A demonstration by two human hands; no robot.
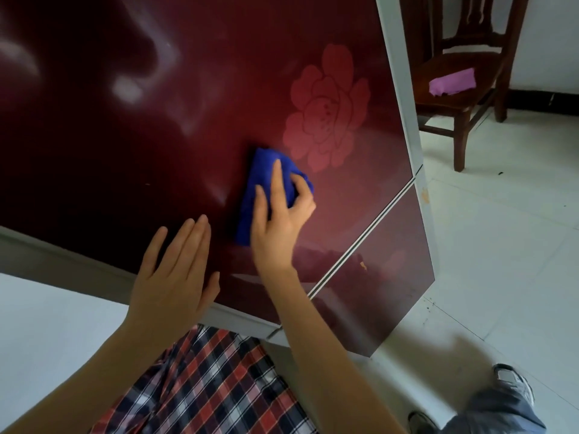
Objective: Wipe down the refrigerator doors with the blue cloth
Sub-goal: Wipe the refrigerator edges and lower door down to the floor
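Cloth spot: blue cloth [261,170] pressed flat on the red upper door [156,120], just below and left of the flower print [326,108].
Cloth shape: folded long, long side running near to far, in line with the right forearm.
Holding: right hand [279,220] on top of the cloth, two fingers straight along it, thumb and other fingers curled round its right edge.
Helping: left hand [175,274] spread flat, fingers straight and close together, likely resting on the door just left of the cloth, not touching it, holding nothing.
Nearer hand: the right, already on the cloth.
Left to wipe, as a guess: the flower, then the lower door [376,292] past the pale gap [360,239] on the right.
Next rub, likely: a push to the right, sideways to the cloth's long side, for a wide clean strip.
Far right: wooden chair [463,98] with a purple cloth [452,81] on its seat.
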